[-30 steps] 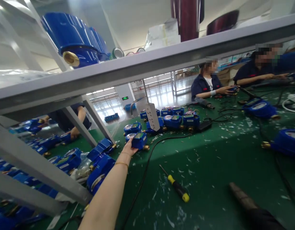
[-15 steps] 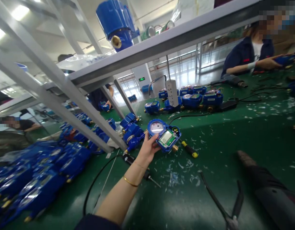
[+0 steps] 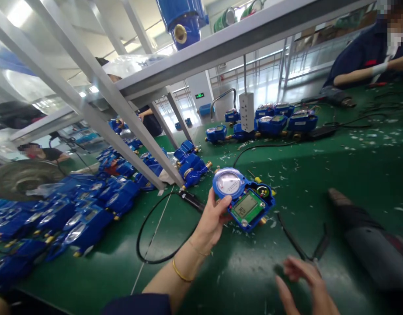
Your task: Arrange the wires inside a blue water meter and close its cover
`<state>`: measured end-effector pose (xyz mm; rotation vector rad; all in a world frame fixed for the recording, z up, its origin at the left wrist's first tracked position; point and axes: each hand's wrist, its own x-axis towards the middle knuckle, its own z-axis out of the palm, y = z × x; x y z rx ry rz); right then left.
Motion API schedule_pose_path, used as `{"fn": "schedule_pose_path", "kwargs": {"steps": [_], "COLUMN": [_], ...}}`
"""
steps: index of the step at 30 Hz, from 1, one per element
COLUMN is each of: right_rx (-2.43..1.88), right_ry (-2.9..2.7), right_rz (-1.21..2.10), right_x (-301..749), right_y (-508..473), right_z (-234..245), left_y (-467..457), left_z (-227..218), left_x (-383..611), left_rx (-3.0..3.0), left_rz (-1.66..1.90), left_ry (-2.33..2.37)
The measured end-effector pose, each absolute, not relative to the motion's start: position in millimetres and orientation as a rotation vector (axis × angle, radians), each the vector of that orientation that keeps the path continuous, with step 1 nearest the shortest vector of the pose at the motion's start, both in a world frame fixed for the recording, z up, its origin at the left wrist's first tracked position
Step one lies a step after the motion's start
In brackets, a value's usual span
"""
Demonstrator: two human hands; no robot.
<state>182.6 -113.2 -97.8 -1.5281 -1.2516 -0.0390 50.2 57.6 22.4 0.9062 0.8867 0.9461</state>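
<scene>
My left hand [image 3: 212, 221] is closed around the near left side of a blue water meter [image 3: 242, 199], held tilted above the green bench. The meter has a round clear dial and an exposed green circuit board with a small display. At the lower right, my right hand [image 3: 304, 282] is empty, its thumb and fingers apart and slightly blurred. It partly covers a pair of pliers [image 3: 295, 240] lying on the bench. A yellow-tipped screwdriver [image 3: 258, 180] shows behind the meter, mostly hidden by it.
A dark heat gun [image 3: 368, 236] lies at the right. Left of the meter is a corded tool [image 3: 191, 200]. Many blue meters [image 3: 90, 218] crowd the left beyond the slanted posts. Further meters stand behind the power strip [image 3: 247, 111]. A co-worker [image 3: 362, 61] sits at the far right.
The water meter in my left hand has come nearer and its display now shows figures. My right hand has entered at the lower right. The view has shifted.
</scene>
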Motion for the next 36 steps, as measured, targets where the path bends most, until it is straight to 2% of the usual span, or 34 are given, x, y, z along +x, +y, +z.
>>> {"fn": "schedule_pose_path", "kwargs": {"steps": [6, 11, 14, 16, 17, 18, 20, 22, 24, 29, 36], "right_rx": [-1.576, -1.522, -1.471, -1.439, -1.430, -1.427, -1.431, -1.434, -1.425, -1.433, -1.465], "right_ry": [-1.356, -1.415, -1.405, -1.384, -1.377, -1.376, -1.385, -1.407, -1.434, -1.424, -1.419], "right_rz": [-0.009, 0.065, 0.116, 0.143, 0.155, 0.166, 0.185, 0.215, 0.254, 0.322, 0.362], "right_x": [187.5, 180.4, 184.6, 188.5, 190.3, 191.7, 193.9, 195.4, 196.6, 197.8, 199.4], "right_y": [-100.5, -99.9, -100.5, -99.1, -98.0, -96.8, -94.9, -93.8, -93.0, -90.0, -86.4], "right_z": [-60.6, -64.8, -70.3, -71.8, -72.2, -72.6, -73.5, -74.5, -75.1, -73.9, -72.2], "left_y": [-24.1, -58.9, -46.4, -31.6, -24.6, -18.4, -8.5, 0.0, 9.2, 34.0, 43.7], "left_z": [-2.4, -23.9, -13.2, 5.2, 15.9, 26.4, 42.9, 50.6, 50.1, 40.8, 43.7], "left_x": [55.5, 52.9, 25.4, 6.6, 1.1, -0.5, 8.3, 28.4, 50.4, 74.7, 70.5], "left_rx": [0.671, 0.610, 1.039, 1.563, 1.814, 2.040, 2.434, 2.619, 2.652, 2.648, 2.571], "left_rz": [0.865, 0.833, 0.490, 0.222, 0.225, 0.256, 0.304, 0.206, 0.076, -0.076, 0.035], "left_ry": [1.035, 1.122, 1.253, 1.456, 1.575, 1.529, 1.093, 0.611, 0.386, 0.272, 0.276]}}
